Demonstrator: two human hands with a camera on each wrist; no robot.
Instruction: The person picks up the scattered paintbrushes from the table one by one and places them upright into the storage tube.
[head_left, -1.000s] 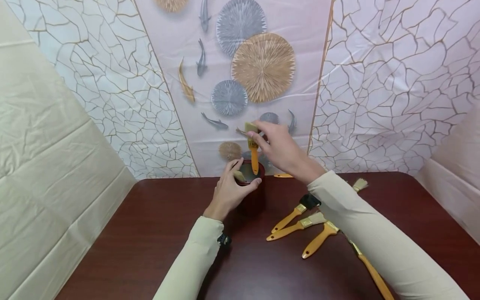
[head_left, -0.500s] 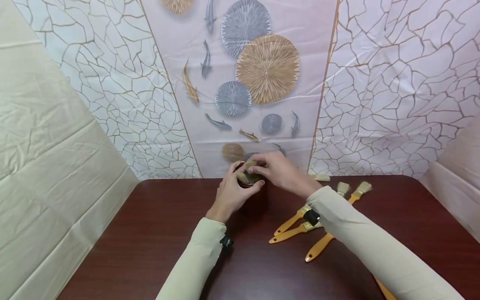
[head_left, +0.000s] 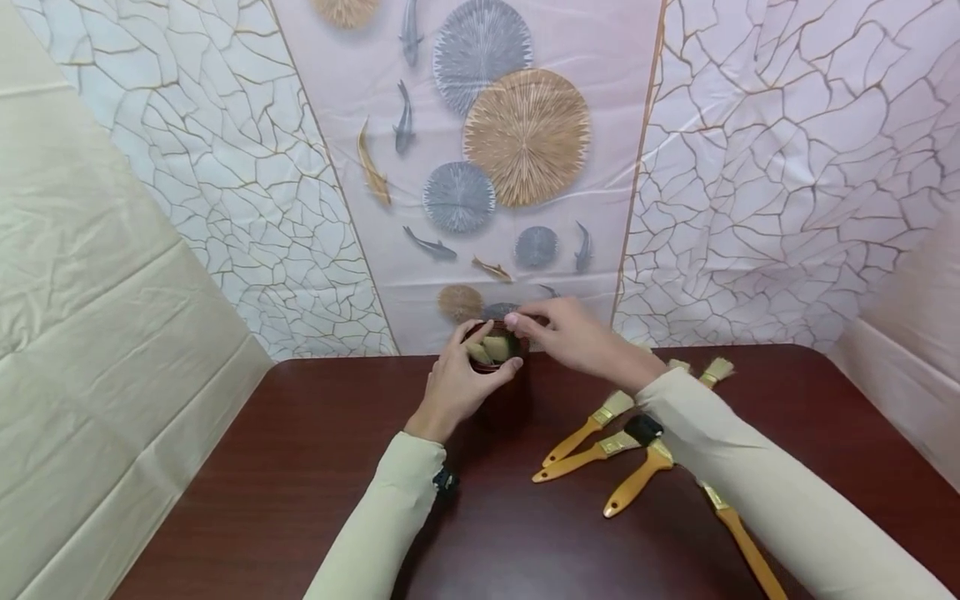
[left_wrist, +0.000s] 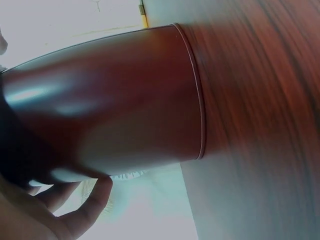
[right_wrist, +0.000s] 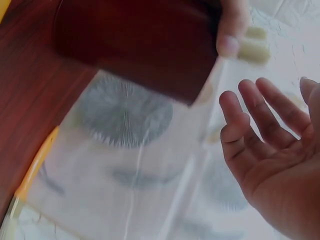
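Note:
A dark red cylindrical cup (left_wrist: 115, 105) stands upright on the table's far side. My left hand (head_left: 455, 385) holds it near the rim, thumb on the near side and fingers round the other. Two paintbrushes (head_left: 496, 348) stand inside with their pale bristles at the top, handles hidden in the cup. Just right of the rim is my right hand (head_left: 573, 337). In the right wrist view its fingers (right_wrist: 267, 112) are spread loosely with nothing between them, apart from the cup (right_wrist: 140, 50).
Several orange-handled paintbrushes lie on the dark wooden table (head_left: 300, 467) to the right, one brush (head_left: 637, 487) near the middle and another brush (head_left: 746, 537) at the front. My right sleeve (head_left: 772, 475) covers part of them. A patterned cloth (head_left: 525, 250) hangs behind the table.
My right hand has lowered a paintbrush handle-first into the cup, let go of it and drawn back slightly to the right. My left hand keeps its hold on the cup.

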